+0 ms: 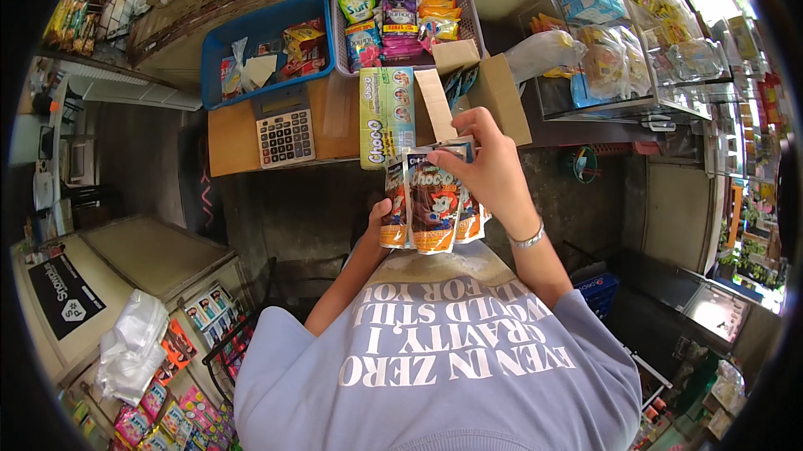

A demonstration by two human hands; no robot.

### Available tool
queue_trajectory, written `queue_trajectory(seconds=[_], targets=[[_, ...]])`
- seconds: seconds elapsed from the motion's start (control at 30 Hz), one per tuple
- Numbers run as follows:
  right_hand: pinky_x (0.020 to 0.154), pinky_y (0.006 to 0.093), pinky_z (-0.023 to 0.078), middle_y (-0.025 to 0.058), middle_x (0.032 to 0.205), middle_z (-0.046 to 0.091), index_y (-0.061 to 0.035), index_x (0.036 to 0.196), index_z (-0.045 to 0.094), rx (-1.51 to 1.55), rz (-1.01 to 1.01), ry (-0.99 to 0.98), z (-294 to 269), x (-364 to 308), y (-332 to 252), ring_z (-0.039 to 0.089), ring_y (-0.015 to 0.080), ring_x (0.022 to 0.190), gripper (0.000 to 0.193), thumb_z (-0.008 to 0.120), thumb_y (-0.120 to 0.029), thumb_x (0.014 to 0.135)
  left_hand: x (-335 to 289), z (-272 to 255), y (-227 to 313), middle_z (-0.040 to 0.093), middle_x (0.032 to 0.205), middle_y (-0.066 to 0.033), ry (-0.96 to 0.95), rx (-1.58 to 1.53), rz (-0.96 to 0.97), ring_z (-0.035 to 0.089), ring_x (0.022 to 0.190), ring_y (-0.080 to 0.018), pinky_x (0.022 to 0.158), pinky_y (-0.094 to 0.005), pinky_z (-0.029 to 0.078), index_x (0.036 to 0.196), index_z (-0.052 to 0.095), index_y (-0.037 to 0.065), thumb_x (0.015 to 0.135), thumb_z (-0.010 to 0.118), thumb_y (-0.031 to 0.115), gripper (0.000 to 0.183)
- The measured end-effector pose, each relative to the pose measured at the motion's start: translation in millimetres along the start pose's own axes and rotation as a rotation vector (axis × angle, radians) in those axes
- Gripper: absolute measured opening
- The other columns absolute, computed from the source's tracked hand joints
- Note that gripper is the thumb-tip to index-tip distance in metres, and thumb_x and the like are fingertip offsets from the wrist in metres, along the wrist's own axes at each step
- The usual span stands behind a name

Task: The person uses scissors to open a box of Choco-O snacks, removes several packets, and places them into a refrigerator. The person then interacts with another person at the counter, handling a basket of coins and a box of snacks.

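At the centre, pouch bundle: several glossy brown-and-orange flexible plastic pouches (435, 204) are held overlapping in front of the shirt, their top edges toward twelve o'clock.
Left hand: at the bundle's eight o'clock, the left hand (381, 215) is closed around the lower edge, thumb at the side; its fingers are hidden behind.
Right hand: at one to two o'clock, the right hand (488, 154) is held half curled, thumb laid on the upper edge; whether anything is pinched cannot be told.
Pouch weight: each is judged light, the stack somewhat heavier.
Pouch feel: soft, pliable walls are expected; the shiny film may let one pouch slide over another.
Pouch hold: the flat top edges seem best pinched singly, while the stack is best supported from below; hard squeezing should be avoided, since seams could be strained.
Cardboard box: toward one o'clock, an open brown cardboard box (508, 104) is seen, with dark packets inside.
Carton: toward eleven o'clock, a green-and-white printed carton (374, 112) is placed.
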State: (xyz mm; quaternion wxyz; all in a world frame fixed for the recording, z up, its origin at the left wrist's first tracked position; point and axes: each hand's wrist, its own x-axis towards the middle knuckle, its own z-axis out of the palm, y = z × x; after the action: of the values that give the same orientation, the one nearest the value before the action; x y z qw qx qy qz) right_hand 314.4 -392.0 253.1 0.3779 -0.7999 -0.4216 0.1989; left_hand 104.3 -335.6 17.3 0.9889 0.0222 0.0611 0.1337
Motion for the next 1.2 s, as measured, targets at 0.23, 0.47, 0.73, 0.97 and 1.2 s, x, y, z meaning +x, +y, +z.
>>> queue_trajectory(seconds=[0.23, 0.47, 0.73, 0.97, 1.2], targets=[[0.062, 0.0337, 0.048, 0.0101, 0.078, 0.058, 0.0022, 0.129, 0.049, 0.189, 0.01, 0.038, 21, -20, 2, 0.054, 0.0192, 0.066, 0.058, 0.083, -0.024, 0.089, 6, 15, -7, 0.07, 0.122, -0.0276, -0.062, -0.078, 0.036, 0.072, 0.108, -0.039, 0.101, -0.054, 0.056, 0.142, 0.049, -0.01, 0.091, 0.069, 0.04, 0.074], [0.072, 0.0327, 0.054, 0.0152, 0.107, 0.063, 0.0025, 0.147, 0.04, 0.357, -0.012, 0.091, 22, -35, 13, 0.064, 0.0189, 0.086, 0.065, 0.073, -0.024, 0.098, 8, 17, -4, 0.07, 0.119, -0.0279, -0.068, -0.059, 0.012, 0.072, 0.107, -0.0402, 0.101, -0.0563, 0.055, 0.141, 0.05, -0.01, 0.091, 0.067, 0.041, 0.073], [0.072, 0.0274, 0.052, 0.0077, 0.101, 0.066, 0.0013, 0.133, 0.054, 0.416, 0.08, 0.33, -10, -17, 45, 0.063, 0.0118, 0.083, 0.032, 0.059, -0.017, 0.106, 8, 14, -5, 0.071, 0.116, -0.0282, -0.059, -0.058, 0.016, 0.072, 0.105, -0.0414, 0.101, -0.0589, 0.054, 0.139, 0.051, -0.01, 0.092, 0.065, 0.042, 0.072], [0.075, 0.0433, 0.056, 0.0203, 0.092, 0.071, -0.0036, 0.116, 0.06, -0.024, -0.009, 0.287, 44, 92, 174, 0.07, 0.0371, 0.084, 0.032, 0.067, -0.03, 0.1, 4, 15, 8, 0.071, 0.114, -0.0285, -0.075, -0.039, 0.068, 0.072, 0.104, -0.0425, 0.101, -0.0612, 0.053, 0.138, 0.052, -0.011, 0.092, 0.063, 0.043, 0.071], [0.078, 0.0545, 0.058, 0.0265, 0.093, 0.072, -0.0029, 0.106, 0.06, -0.445, 0.246, 0.14, 85, 133, 165, 0.071, 0.0473, 0.09, 0.057, 0.069, -0.057, 0.092, -16, 21, 17, 0.072, 0.111, -0.0288, -0.101, -0.032, 0.146, 0.072, 0.102, -0.0436, 0.102, -0.0635, 0.052, 0.137, 0.054, -0.011, 0.093, 0.061, 0.044, 0.071]])
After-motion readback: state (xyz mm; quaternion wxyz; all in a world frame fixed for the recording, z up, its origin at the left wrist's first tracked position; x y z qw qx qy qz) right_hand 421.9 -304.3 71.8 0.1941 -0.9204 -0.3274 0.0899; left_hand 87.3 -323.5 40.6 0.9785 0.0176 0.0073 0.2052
